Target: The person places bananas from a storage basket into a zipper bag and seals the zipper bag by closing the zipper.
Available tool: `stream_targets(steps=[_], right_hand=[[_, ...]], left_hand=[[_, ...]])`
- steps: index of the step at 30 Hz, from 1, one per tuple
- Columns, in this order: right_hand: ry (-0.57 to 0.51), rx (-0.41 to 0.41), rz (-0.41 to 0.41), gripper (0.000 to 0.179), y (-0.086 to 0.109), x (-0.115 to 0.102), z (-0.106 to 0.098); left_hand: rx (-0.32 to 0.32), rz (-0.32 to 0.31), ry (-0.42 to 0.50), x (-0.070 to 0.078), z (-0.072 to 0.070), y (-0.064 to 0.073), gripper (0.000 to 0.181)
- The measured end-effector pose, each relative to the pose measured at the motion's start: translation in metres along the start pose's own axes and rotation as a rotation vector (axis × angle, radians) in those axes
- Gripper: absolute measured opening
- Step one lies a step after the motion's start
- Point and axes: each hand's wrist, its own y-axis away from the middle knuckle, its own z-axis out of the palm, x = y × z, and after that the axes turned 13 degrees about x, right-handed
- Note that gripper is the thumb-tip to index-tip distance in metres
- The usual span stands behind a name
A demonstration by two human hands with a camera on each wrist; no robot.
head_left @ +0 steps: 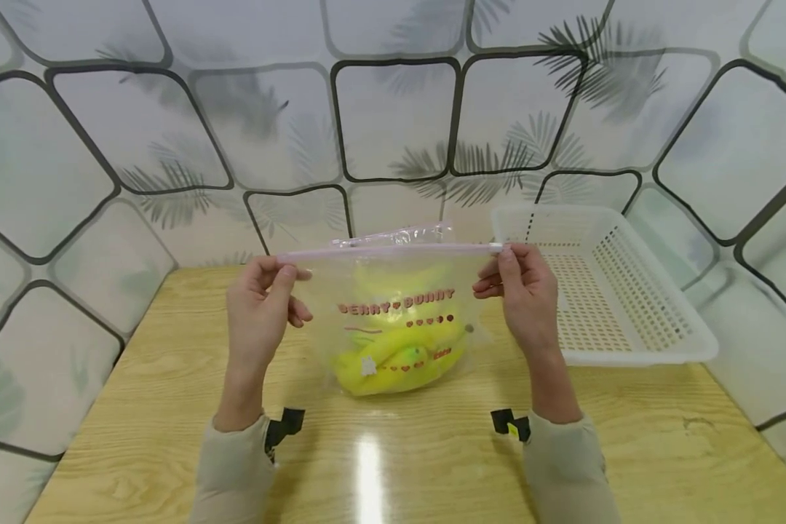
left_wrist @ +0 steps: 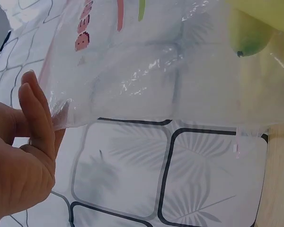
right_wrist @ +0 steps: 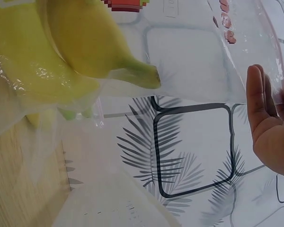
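Note:
A clear zip bag (head_left: 330, 298) with a pink zip strip and red "BERRY BUNNY" print hangs upright in the head view. Yellow bananas (head_left: 393, 349) lie at its bottom; in the right wrist view a banana (right_wrist: 92, 40) shows its brown-ended stem. My left hand (head_left: 258, 309) pinches the bag's top left corner between thumb and fingers. At the top right corner, my right hand (head_left: 529, 302) pinches the strip beside the white slider (head_left: 495, 248). The strip is stretched straight between both hands.
Behind the held bag, a second clear bag (head_left: 422, 233) with a pink strip partly shows. A white perforated plastic basket (head_left: 655, 356) stands at the right on the wooden table (head_left: 164, 407). A patterned cloth wall (head_left: 393, 116) encloses the back and sides.

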Motion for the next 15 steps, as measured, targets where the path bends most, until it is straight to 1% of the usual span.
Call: stream_targets(steps=[3,5,8,11,12,13,14,15], right_hand=[[-0.024,0.006,-0.011,0.011,-0.001,0.0,0.002],[-0.037,0.006,-0.019,0.009,-0.001,0.0,0.002],[-0.041,-0.004,-0.031,0.009,0.0,0.0,0.003],[-0.056,-0.01,-0.051,0.009,0.001,0.001,0.003],[-0.053,-0.009,-0.065,0.009,0.002,0.002,0.004],[-0.056,-0.011,-0.078,0.01,0.002,0.002,0.004],[-0.059,-0.014,-0.09,0.01,0.003,0.003,0.005],[-0.062,-0.024,-0.104,0.011,0.003,0.004,0.006]], left_hand=[[0.007,-0.016,0.081,0.0,0.001,-0.001,0.015],[0.017,-0.018,0.118,0.0,0.002,-0.001,0.013],[0.028,-0.019,0.144,0.0,0.003,-0.001,0.011],[0.022,-0.027,0.142,0.001,0.006,0.0,0.011],[0.024,-0.019,0.127,0.001,0.007,0.001,0.011],[0.032,-0.003,0.099,0.001,0.008,0.002,0.012],[0.046,0.027,0.057,0.002,0.01,0.004,0.015],[0.072,0.085,0.006,0.002,0.012,0.006,0.018]])
